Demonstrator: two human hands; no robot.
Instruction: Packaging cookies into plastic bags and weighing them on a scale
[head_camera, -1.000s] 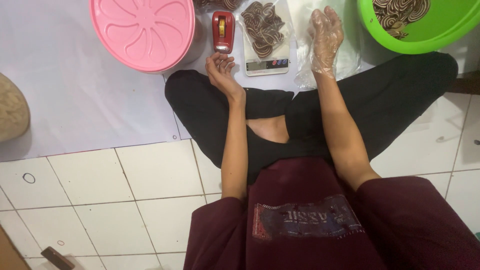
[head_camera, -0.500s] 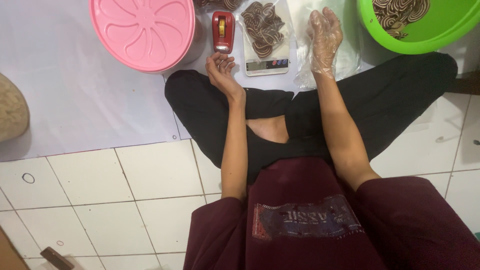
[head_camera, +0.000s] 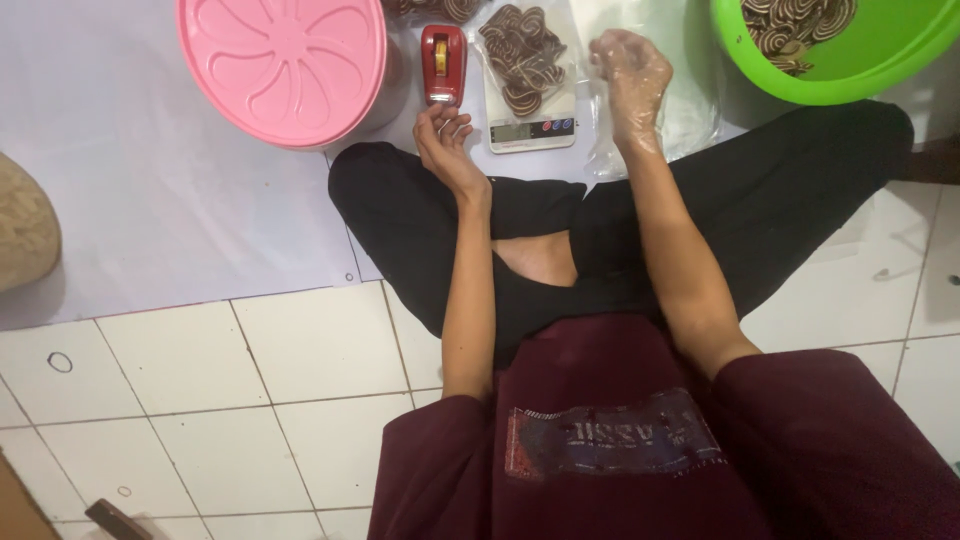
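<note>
I sit cross-legged on the floor. My left hand (head_camera: 444, 132) is bare, palm up with fingers loosely curled, just below a red tape dispenser (head_camera: 443, 64) and holding nothing. My right hand (head_camera: 630, 78) wears a clear plastic glove and hovers with fingers spread beside a small white kitchen scale (head_camera: 530, 128). A clear bag of brown swirled snacks (head_camera: 522, 55) lies on the scale. Loose clear plastic bags (head_camera: 690, 90) lie under and around my right hand.
A round pink lid (head_camera: 283, 65) with a flower pattern sits at the upper left on a white sheet (head_camera: 130, 180). A green basin (head_camera: 850, 60) holding more swirled snacks is at the upper right. White floor tiles (head_camera: 200, 400) spread to the left.
</note>
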